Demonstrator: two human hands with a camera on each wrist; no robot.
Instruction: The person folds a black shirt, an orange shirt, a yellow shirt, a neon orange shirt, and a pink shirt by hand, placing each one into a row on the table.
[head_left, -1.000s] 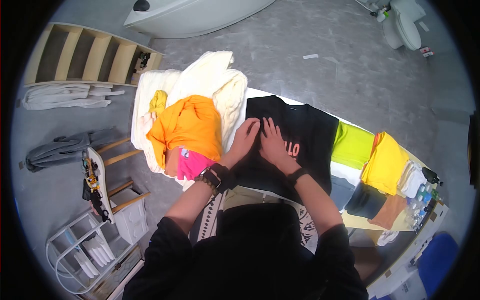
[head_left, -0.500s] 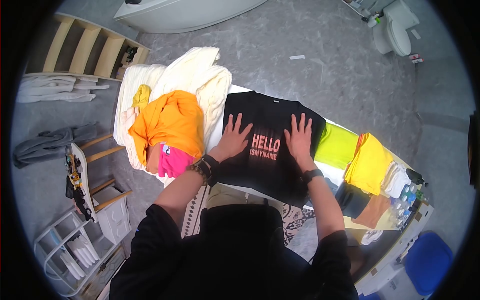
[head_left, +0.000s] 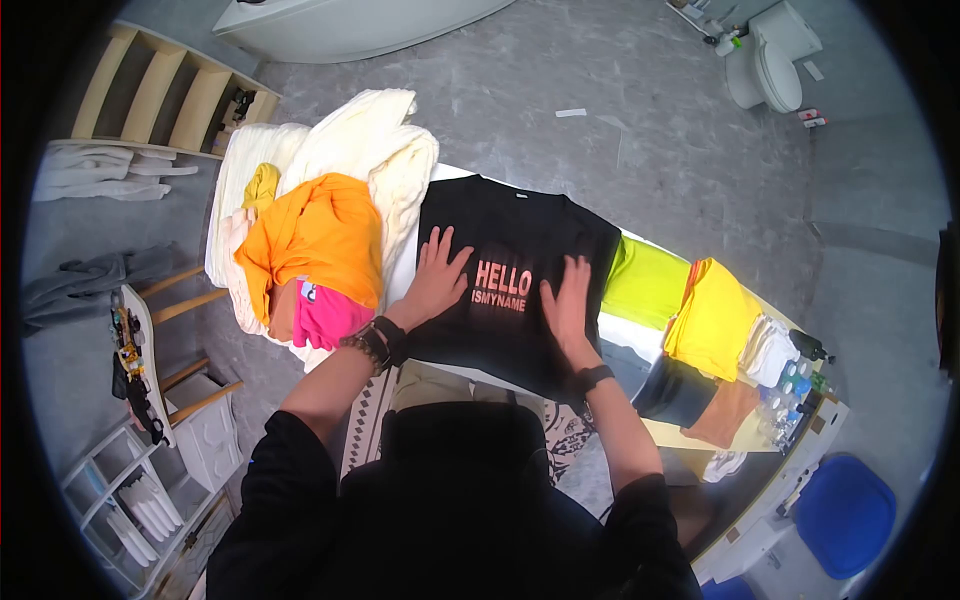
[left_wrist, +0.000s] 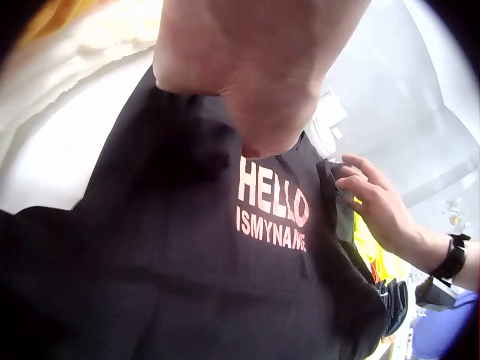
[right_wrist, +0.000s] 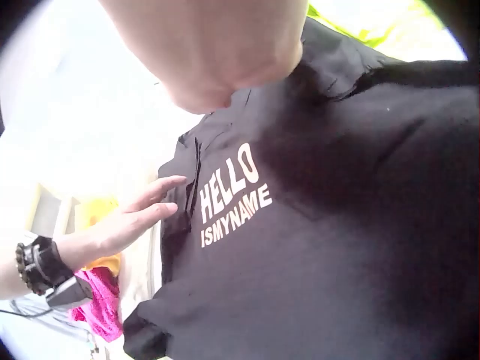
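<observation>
Biggest thing in frame is the table point(head_left: 672, 436), w/ laundry all along it. On its left end sits a fat pile of cream blankets point(head_left: 350, 140), and an orange top point(head_left: 320, 235) is dumped on those. The black tee point(head_left: 520, 235) lies front up in the middle of the table, just beside the blankets, hem toward the person and collar at the far edge. To its right there's a lime cloth point(head_left: 645, 285), then a yellow stack point(head_left: 715, 315).

Both hands are down on the tee, 1 on each side of the HELLO print point(head_left: 503, 278). The left hand point(head_left: 435, 280) is flat w/ its fingers spread and gripping nothing. The right hand point(head_left: 568, 305) is also flat w/ its fingers straight, palm pressing the cloth. Wrist cams back that up, no pinch anywhere.

Handling-wise, imo it's thin, soft and light, zero stiffness, so it'll sag and bunch wherever it isn't supported. It prob slides easily on the tabletop too. Best spots to hold are the shoulder seams or the 2 hem corners, not the middle.
</observation>
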